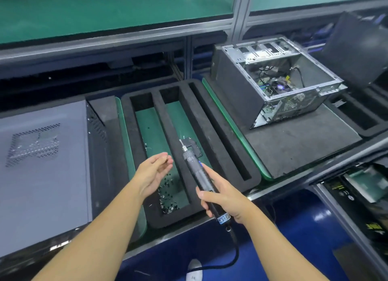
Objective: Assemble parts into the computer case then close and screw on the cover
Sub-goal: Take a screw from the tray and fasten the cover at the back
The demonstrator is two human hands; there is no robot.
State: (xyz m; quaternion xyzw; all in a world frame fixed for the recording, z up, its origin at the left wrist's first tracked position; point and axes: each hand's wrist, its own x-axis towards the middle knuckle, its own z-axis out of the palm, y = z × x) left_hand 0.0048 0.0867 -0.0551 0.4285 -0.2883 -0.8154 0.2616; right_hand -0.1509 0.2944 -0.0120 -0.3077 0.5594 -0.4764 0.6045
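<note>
Dark-padded surface (304, 150) carries a grey closed case (42, 165) to the left of the left hand (154, 171), cover on and vent holes facing up. That hand's fingers (165, 157) curl loosely with tips close together; whether they pinch anything, I cannot tell. Beneath them, black screws (168, 201) lie in a foam tray (212, 121). The right hand (222, 198) grips an electric screwdriver (195, 167), bit pointing away. Well beyond it to the right, an open computer case (237, 95) shows its wiring.
</note>
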